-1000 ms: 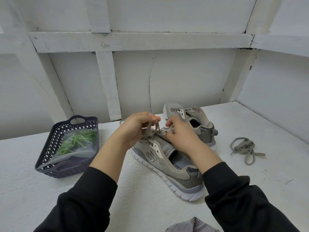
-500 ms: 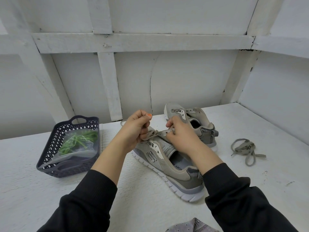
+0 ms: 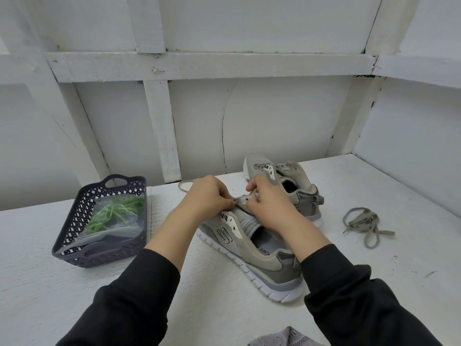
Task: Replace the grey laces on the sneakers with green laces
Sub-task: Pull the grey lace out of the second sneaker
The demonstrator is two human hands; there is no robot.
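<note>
Left hand (image 3: 207, 198) lower, against sneaker (image 3: 224, 233).

White painted table (image 3: 224, 308), rough, with a few dark specks toward the right. Carries a dark lattice basket (image 3: 99, 258) at the left, near the back wall. Bears two grey sneakers in the middle: the near sneaker (image 3: 269, 268), heel toward the front edge, and the far sneaker (image 3: 299, 178) close behind it. Well to the right, a loose grey lace (image 3: 364, 223), bunched. Between basket and sneakers, a loop of grey lace (image 3: 184, 187), flat on the surface.

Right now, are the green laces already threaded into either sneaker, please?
No, the green laces lie in a clear bag inside the dark basket.
</note>
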